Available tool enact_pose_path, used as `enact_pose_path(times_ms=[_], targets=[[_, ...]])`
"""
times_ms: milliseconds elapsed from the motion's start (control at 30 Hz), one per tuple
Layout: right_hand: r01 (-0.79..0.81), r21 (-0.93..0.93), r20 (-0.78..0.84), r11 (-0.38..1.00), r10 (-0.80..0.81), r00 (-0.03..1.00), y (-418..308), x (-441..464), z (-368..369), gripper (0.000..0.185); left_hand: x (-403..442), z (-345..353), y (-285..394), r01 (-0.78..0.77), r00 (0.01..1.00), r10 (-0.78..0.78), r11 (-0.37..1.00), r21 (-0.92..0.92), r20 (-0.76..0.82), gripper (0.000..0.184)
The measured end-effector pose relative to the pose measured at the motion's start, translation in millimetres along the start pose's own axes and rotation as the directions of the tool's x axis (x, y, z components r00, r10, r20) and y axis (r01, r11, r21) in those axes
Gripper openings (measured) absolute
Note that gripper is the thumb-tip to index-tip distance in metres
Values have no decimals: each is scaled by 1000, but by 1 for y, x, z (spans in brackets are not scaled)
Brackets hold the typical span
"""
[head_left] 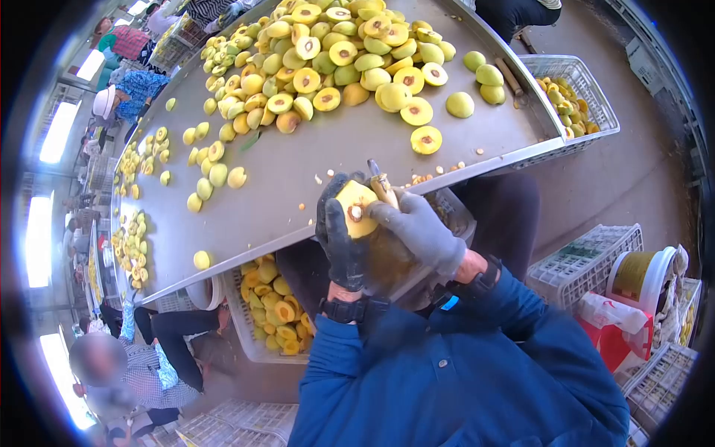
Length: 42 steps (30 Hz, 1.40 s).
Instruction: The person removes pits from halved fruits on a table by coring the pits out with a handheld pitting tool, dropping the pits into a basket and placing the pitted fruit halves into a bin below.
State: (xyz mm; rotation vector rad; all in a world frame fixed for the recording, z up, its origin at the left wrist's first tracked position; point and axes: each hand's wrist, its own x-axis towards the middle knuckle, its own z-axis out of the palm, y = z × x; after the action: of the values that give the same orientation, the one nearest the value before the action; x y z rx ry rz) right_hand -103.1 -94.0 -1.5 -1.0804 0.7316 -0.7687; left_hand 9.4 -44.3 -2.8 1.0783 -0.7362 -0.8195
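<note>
Running past the top of your view, the metal table (279, 186) bears piled fruit halves (298, 67). Your left hand (341, 237) curls around one fruit half (351, 200) by the near edge. Your right hand (426, 229) grips a small tool (383, 186), its lower end hidden, one digit against the cut face; pit details are hard to distinguish.
</note>
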Motion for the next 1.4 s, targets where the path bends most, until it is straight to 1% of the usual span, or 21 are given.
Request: enact_pose_path(times_ms=[33,67,100,167,200,300,400,467,533,600,633,667,767,800,900,933,1033,1133,1200,1300,1400], targets=[[91,-19,-26,996,-92,995,3,-6,6,31,-5,-4,1,1,1000,-1,1000,3,-29,52],[185,-437,-4,880,-207,978,0,-18,0,26,-9,-7,1,3,998,-2,1000,4,-56,53],[242,-574,35,783,-271,962,-4,-28,2,25,-12,-10,0,8,997,-7,1000,4,-82,55],[335,-790,142,514,-378,915,-12,-46,7,23,-17,-12,4,-104,991,120,969,223,-62,57],[354,-811,176,465,-383,907,-16,-52,11,25,-21,-7,13,-101,991,116,973,209,-61,58],[355,-859,208,368,-382,901,-16,-59,15,25,-33,2,28,-140,983,167,946,292,-72,57],[336,-866,228,370,-306,924,-24,-66,17,24,-42,10,44,-155,979,188,940,303,-83,51],[366,-847,244,385,-330,912,-19,-69,15,25,-45,8,45,-148,977,188,938,314,-101,55],[383,-831,250,404,-344,905,-17,-75,15,25,-50,13,54,-144,973,208,886,442,-100,53],[393,-817,253,423,-350,902,-17,-79,15,25,-51,7,52,-207,965,262,817,538,-27,44],[396,-829,255,394,-364,896,-16,-80,16,24,-51,5,51,-241,957,289,778,581,10,40],[399,-840,257,367,-378,889,-14,-82,16,24,-52,-2,48,-258,958,282,784,564,46,35],[382,-880,260,284,-385,885,-16,-86,15,23,-56,3,47,-262,960,278,838,478,39,34],[372,-892,262,255,-380,887,-18,-88,15,23,-57,5,48,-275,953,299,812,515,37,33],[332,-911,240,244,-341,909,-22,-93,15,22,-56,6,42,-245,952,302,840,484,-43,35],[335,-907,240,255,-341,909,-22,-95,15,22,-57,5,40,-223,954,288,865,450,-81,37],[355,-891,247,282,-356,901,-20,-97,15,20,-62,9,45,-196,959,274,835,514,-79,43],[364,-884,243,294,-376,894,-14,-96,15,19,-61,8,39,-237,945,311,864,445,-100,42],[336,-892,218,302,-362,906,-10,-96,18,20,-65,10,49,-259,930,364,735,627,-42,43],[278,-822,171,497,-250,953,-8,-94,20,30,-62,9,53,-279,912,409,604,747,11,48],[292,-782,199,550,-224,954,-11,-91,19,30,-56,3,46,-290,906,422,669,684,-27,46]])
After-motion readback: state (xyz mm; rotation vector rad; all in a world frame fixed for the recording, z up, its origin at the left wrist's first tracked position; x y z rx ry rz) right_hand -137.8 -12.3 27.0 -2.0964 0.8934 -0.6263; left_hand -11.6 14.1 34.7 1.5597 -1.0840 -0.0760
